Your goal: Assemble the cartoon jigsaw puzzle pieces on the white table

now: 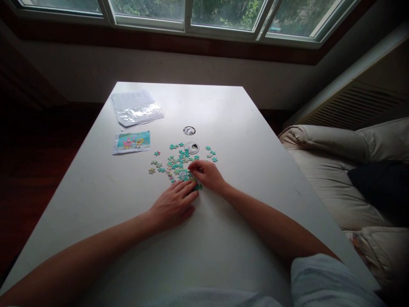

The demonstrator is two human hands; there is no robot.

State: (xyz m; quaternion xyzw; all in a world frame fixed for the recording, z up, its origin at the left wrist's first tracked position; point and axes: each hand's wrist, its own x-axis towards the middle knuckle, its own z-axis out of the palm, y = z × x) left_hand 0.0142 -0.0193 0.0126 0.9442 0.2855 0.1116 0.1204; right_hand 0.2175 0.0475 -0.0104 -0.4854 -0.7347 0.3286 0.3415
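Note:
Several small teal jigsaw pieces [177,160] lie scattered on a white table [223,238]. A joined patch of the puzzle [184,175] sits just in front of my hands. My left hand [174,204] lies flat on the table, fingers stretched out, fingertips touching the near edge of the joined patch. My right hand [207,174] is curled, its fingers pinched together on a puzzle piece at the patch's right side; the piece itself is mostly hidden by the fingers.
A small colourful reference picture [131,142] lies left of the pieces. Farther back are a clear plastic bag on a printed sheet [136,108]. Two round cable holes [191,147] [189,130] are in the tabletop. A beige sofa [345,170] stands at the right.

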